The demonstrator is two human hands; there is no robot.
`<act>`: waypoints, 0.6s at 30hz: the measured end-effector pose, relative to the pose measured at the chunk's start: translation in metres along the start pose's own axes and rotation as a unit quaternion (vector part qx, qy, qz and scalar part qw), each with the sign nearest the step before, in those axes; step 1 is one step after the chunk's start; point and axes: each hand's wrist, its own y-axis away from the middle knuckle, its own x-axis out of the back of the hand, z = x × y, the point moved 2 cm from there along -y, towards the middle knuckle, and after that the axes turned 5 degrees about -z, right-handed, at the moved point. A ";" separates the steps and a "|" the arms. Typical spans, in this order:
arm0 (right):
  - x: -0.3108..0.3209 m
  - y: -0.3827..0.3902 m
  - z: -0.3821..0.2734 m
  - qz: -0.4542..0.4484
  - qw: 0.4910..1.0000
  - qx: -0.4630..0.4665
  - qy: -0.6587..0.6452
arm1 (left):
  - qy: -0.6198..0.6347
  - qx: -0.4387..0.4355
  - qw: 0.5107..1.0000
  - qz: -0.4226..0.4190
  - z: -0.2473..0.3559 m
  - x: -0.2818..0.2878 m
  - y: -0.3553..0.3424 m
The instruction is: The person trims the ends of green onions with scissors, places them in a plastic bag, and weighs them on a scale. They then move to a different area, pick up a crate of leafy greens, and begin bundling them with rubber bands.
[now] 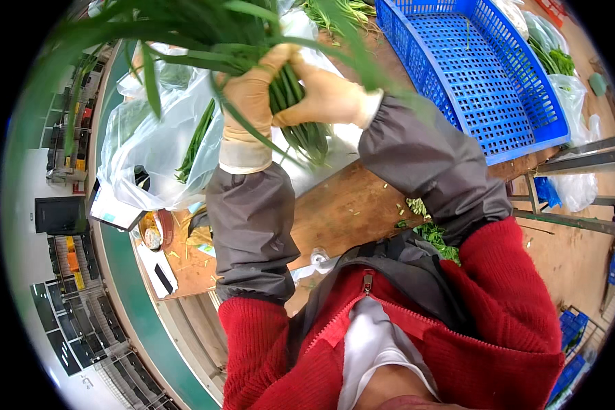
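A bunch of long-leaved green vegetables (pixel 306 141) is held up high over the table, its stalk ends pointing down toward me. My left hand (pixel 247 109), in a pale thin glove, closes round the stalks from the left. From the other side my right hand (pixel 331 96), gloved alike, grips the same bunch with thumb and fingers. Leaves fan out above both hands, some blurred close to the camera. To the left of my left hand, a clear plastic bag (pixel 160 140) lies with green stalks (pixel 197 140) in it.
A blue perforated crate (pixel 485 75) stands at the right on the brown wooden table (pixel 348 212). Cut scraps and green leaves (pixel 437 239) lie by the near edge. At left are a scale (pixel 116 205), a tape roll (pixel 154 231) and a white tray (pixel 158 271).
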 end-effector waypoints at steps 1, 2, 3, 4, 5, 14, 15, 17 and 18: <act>0.002 0.007 0.008 0.039 0.991 -0.029 0.124 | -0.015 0.002 1.000 0.014 0.010 0.009 0.000; 0.011 0.029 0.010 0.081 0.996 -0.020 0.010 | 0.070 -0.020 0.996 0.056 0.019 0.014 0.002; 0.024 0.055 0.002 0.149 0.988 -0.029 0.032 | 0.098 -0.012 0.992 0.081 0.023 0.023 0.003; 0.026 0.085 0.012 0.231 0.970 -0.073 -0.028 | 0.130 -0.004 0.986 0.106 0.026 0.034 0.000; 0.020 0.108 0.011 0.240 0.968 -0.044 0.061 | 0.139 -0.034 0.984 0.108 0.028 0.045 -0.003; -0.030 0.130 0.023 0.337 0.936 0.022 0.099 | 0.262 -0.020 0.963 0.060 0.024 0.047 -0.010; -0.028 0.132 0.017 0.337 0.939 0.012 0.059 | 0.267 -0.021 0.961 0.063 0.022 0.048 -0.009; -0.022 0.139 0.015 0.308 0.910 -0.031 -0.275 | 0.287 -0.026 0.956 0.061 0.016 0.052 -0.007; -0.021 0.145 0.014 0.276 0.855 -0.051 -0.437 | 0.306 -0.031 0.950 0.052 0.014 0.058 -0.003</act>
